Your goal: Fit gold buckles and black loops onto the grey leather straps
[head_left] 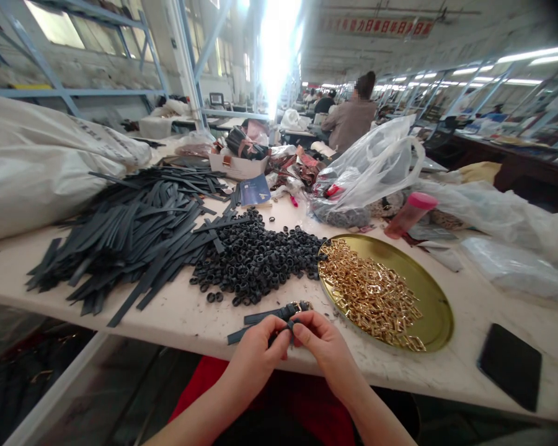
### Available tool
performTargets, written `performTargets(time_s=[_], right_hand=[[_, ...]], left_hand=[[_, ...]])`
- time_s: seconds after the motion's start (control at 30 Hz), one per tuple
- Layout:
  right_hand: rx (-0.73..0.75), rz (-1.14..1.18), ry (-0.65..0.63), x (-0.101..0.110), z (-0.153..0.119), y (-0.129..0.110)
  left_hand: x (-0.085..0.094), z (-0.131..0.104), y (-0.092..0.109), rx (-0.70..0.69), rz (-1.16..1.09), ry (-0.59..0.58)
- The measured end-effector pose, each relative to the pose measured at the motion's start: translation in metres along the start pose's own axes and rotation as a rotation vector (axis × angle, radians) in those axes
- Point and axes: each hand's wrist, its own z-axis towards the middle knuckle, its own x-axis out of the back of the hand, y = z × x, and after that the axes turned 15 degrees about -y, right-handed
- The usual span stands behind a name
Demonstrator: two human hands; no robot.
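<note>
Near the table's front edge, my left hand [263,344] and my right hand [322,339] meet, both closed in a pinch on a small dark strap piece [292,324]. One end of a dark strap [237,335] sticks out left of my left hand. Just beyond my fingers lies another dark strap [270,313] with a gold buckle [303,306] at its right end. Farther back is a heap of small black loops [255,260]. Gold buckles [372,291] fill much of a round gold tray [439,310] to the right.
A pile of dark straps [134,235] covers the left, beside a white sack [41,161]. At right are a black phone [510,365], a pink-lidded jar [411,215] and plastic bags [376,167]. A blue booklet [255,190] lies behind the loops. A person [353,118] sits farther back.
</note>
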Motion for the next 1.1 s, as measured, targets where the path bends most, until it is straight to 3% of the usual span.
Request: performTargets(time_s=[0.13,0.27,0.4,0.53,0.73,0.9,1.1], right_hand=[[-0.013,0.045,0.004,-0.002,-0.008,-0.002],[-0.012,0.048,-0.072,-0.009,-0.013,-0.003],[0.039,0.112,-0.041,-0.010,-0.013,0.005],[-0.100,0.251,-0.059,-0.009,-0.011,0.013],[-0.229,0.522,-0.240,-0.007,-0.006,0.019],[-0.269,0.693,-0.332,-0.007,-0.005,0.023],[-0.181,0.743,-0.200,-0.013,-0.005,0.020]], left_hand=[[-0.001,-0.004,0.002,-0.090,-0.135,-0.083],[0.000,-0.003,-0.002,-0.025,-0.201,-0.102],[0.001,-0.001,-0.008,0.020,-0.236,-0.115],[0.004,-0.002,-0.010,0.045,-0.130,-0.080],[0.011,0.000,-0.010,0.197,0.212,-0.057],[0.014,0.001,-0.010,0.193,0.227,-0.063],[0.012,-0.001,-0.008,0.148,-0.035,-0.065]])
